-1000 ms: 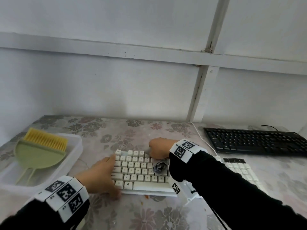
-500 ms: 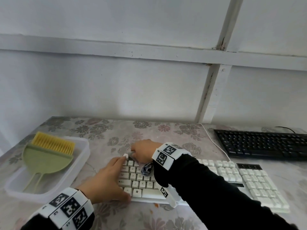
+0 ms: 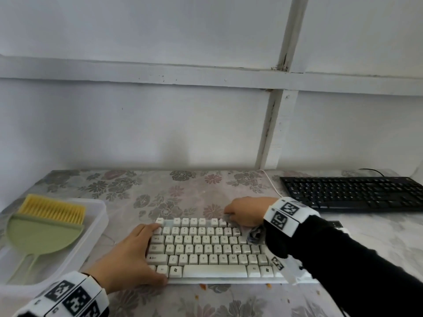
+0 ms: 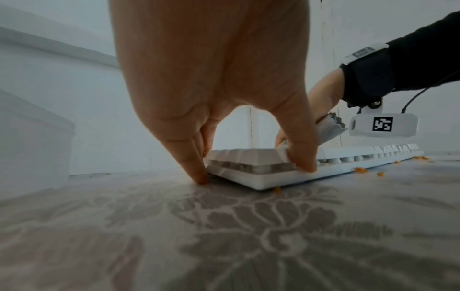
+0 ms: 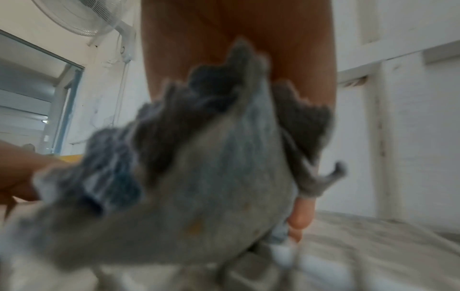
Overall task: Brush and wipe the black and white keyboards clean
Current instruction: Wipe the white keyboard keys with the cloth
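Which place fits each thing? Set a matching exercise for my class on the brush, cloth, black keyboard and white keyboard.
Things:
1 brush
2 cloth
3 black keyboard
4 white keyboard

Places:
A gripped in the right hand
B in the tub, left
C braced by the left hand
D far right of the table, untouched

Pairs: 1-B, 2-A, 3-D, 4-C

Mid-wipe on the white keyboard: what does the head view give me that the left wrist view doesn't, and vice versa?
Head only: the black keyboard far right, the brush and green dustpan in the clear tub, and key tops of the white keyboard. Left wrist only: the keyboard's end profile, and a fingertip of the left hand touching the table beside its corner. Both: the left hand bracing the keyboard, the right hand gripping the grey cloth over its back rows, orange crumbs along its front.
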A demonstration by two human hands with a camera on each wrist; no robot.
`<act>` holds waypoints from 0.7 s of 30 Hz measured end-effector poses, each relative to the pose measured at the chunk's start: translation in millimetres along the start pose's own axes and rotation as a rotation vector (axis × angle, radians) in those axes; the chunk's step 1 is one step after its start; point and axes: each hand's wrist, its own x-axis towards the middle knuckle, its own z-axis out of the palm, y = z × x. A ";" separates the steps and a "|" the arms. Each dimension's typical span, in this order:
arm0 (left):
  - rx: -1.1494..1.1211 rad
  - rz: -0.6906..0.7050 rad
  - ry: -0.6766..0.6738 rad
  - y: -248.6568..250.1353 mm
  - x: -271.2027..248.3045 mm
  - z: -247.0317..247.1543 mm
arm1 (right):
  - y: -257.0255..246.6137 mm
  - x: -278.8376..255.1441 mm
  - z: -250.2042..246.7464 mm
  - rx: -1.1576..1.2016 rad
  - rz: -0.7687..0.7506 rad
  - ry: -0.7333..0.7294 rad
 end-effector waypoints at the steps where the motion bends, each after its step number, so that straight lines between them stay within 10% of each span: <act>1: -0.015 -0.004 0.000 -0.3 0.2 0.2 | 11.4 -7.5 2.4 0.022 0.015 -0.007; 21: -0.018 0.019 -0.016 -5.2 4.3 3.3 | 143.6 -76.9 23.3 0.023 0.265 0.164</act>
